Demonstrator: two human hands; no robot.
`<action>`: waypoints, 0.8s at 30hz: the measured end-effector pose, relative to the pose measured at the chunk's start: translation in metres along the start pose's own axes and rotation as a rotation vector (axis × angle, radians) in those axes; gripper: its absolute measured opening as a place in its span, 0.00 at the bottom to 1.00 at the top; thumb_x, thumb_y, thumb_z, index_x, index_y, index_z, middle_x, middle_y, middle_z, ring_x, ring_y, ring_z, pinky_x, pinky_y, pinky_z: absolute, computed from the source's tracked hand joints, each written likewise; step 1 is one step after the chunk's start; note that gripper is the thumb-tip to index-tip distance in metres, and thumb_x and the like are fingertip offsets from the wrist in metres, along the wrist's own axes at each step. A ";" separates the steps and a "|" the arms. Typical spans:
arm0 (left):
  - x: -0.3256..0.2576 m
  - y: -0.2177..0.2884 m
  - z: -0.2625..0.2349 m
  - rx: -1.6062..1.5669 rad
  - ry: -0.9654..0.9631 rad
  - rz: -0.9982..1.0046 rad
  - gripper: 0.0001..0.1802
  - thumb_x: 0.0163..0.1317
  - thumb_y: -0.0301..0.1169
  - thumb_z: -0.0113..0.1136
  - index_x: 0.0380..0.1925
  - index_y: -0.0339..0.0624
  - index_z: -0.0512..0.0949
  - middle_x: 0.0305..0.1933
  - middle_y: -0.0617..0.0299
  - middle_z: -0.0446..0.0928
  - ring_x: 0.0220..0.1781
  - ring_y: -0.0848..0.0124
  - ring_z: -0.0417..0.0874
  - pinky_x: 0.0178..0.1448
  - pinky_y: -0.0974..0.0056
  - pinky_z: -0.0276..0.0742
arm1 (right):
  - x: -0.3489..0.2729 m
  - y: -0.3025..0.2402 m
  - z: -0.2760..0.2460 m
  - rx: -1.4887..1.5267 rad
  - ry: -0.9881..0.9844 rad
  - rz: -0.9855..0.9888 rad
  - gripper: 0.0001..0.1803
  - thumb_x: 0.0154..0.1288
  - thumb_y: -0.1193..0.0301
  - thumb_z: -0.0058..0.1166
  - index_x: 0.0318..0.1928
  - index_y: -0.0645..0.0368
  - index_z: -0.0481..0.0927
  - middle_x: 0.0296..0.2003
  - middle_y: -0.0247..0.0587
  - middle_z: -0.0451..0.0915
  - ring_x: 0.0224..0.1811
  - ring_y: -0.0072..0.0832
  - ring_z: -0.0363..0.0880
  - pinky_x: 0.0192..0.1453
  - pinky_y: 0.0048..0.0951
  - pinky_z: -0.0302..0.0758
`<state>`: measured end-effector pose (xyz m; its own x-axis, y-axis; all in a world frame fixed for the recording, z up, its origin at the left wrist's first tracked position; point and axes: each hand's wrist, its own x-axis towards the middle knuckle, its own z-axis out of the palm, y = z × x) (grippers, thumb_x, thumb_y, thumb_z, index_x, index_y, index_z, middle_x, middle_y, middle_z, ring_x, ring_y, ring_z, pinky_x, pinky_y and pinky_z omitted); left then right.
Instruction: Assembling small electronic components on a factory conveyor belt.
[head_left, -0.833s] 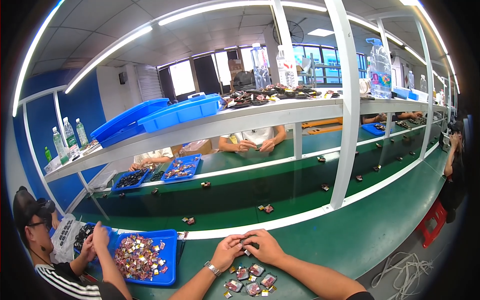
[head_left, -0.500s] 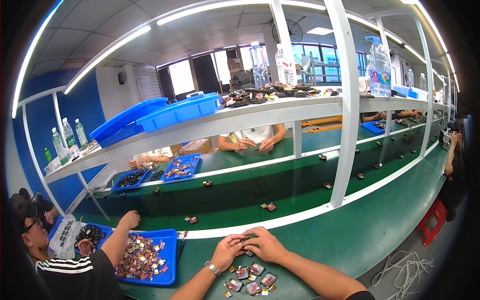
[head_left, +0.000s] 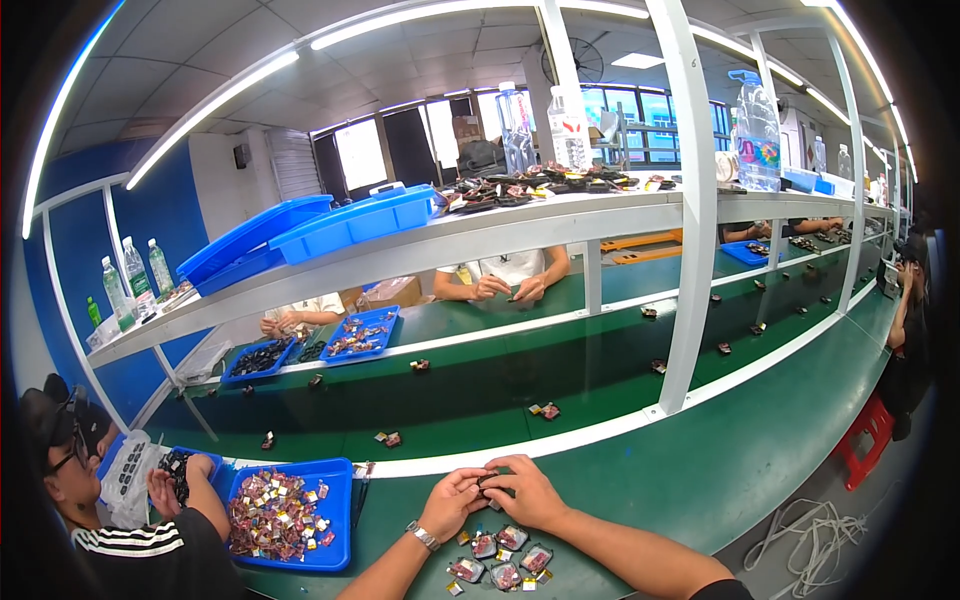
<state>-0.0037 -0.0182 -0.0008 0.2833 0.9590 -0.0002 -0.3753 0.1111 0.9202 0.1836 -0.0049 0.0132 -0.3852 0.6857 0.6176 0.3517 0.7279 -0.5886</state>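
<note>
Over the green bench my left hand (head_left: 456, 503) and my right hand (head_left: 526, 492) meet. Their fingertips pinch a small black casing (head_left: 488, 482) between them; my fingers cover most of it. Just below, several small electronic assemblies (head_left: 505, 575) lie on the bench, with dark rims, reddish parts and loose silver-and-yellow battery-like pieces. Left of my left wrist stands a blue tray (head_left: 345, 515) heaped with small red, white and yellow components (head_left: 275, 515).
A moving-line belt (head_left: 480, 415) carries scattered assemblies beyond a white rail (head_left: 430, 466). At left a co-worker (head_left: 150, 550) reaches toward a tray of black parts. A white post (head_left: 684, 300) rises ahead, beneath a shelf (head_left: 480, 236) with blue trays and bottles. Other people sit opposite.
The co-worker at left has drawn an arm back from the belt to the black-parts tray. Another piece now lies on the belt there, and belt pieces shifted slightly right. My hands barely moved.
</note>
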 end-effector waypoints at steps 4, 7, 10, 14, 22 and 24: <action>0.000 0.001 0.001 -0.017 0.003 0.001 0.14 0.69 0.22 0.50 0.53 0.36 0.69 0.53 0.54 0.76 0.53 0.68 0.80 0.57 0.62 0.79 | -0.002 0.000 0.005 0.061 0.014 0.085 0.09 0.55 0.71 0.63 0.38 0.54 0.86 0.51 0.37 0.77 0.57 0.37 0.71 0.61 0.36 0.69; -0.002 -0.002 0.002 -0.037 0.009 0.032 0.13 0.68 0.21 0.51 0.52 0.36 0.69 0.52 0.53 0.77 0.53 0.67 0.80 0.57 0.61 0.80 | 0.000 0.002 0.005 0.083 0.038 -0.011 0.09 0.56 0.71 0.63 0.39 0.53 0.86 0.53 0.38 0.76 0.58 0.38 0.70 0.62 0.36 0.69; 0.000 -0.002 0.003 -0.047 0.018 0.066 0.12 0.68 0.21 0.51 0.50 0.36 0.69 0.50 0.53 0.78 0.52 0.67 0.81 0.57 0.60 0.80 | 0.003 0.001 0.001 0.020 0.026 -0.081 0.09 0.55 0.71 0.63 0.38 0.53 0.86 0.54 0.38 0.76 0.59 0.39 0.70 0.62 0.37 0.69; -0.001 0.000 0.007 -0.037 0.034 0.067 0.12 0.68 0.21 0.51 0.51 0.36 0.69 0.49 0.53 0.78 0.52 0.67 0.81 0.57 0.60 0.80 | 0.001 0.000 0.004 0.046 0.049 0.045 0.09 0.55 0.71 0.63 0.38 0.53 0.86 0.54 0.38 0.76 0.60 0.39 0.69 0.63 0.37 0.68; 0.000 -0.004 0.003 0.012 0.055 0.084 0.12 0.68 0.21 0.50 0.51 0.37 0.68 0.53 0.53 0.76 0.53 0.68 0.80 0.58 0.60 0.80 | 0.002 0.009 0.010 0.124 0.016 0.003 0.09 0.57 0.71 0.62 0.40 0.53 0.86 0.57 0.39 0.74 0.63 0.39 0.67 0.65 0.38 0.67; -0.001 -0.003 0.003 0.007 0.063 0.085 0.12 0.68 0.21 0.50 0.51 0.37 0.68 0.54 0.53 0.76 0.53 0.68 0.80 0.58 0.60 0.80 | 0.001 0.007 0.009 0.091 0.015 0.012 0.09 0.57 0.72 0.61 0.40 0.54 0.85 0.57 0.39 0.74 0.62 0.39 0.68 0.64 0.38 0.67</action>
<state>0.0002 -0.0201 -0.0021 0.1943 0.9795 0.0538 -0.3896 0.0267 0.9206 0.1778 0.0012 0.0050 -0.3678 0.6951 0.6177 0.2775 0.7160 -0.6405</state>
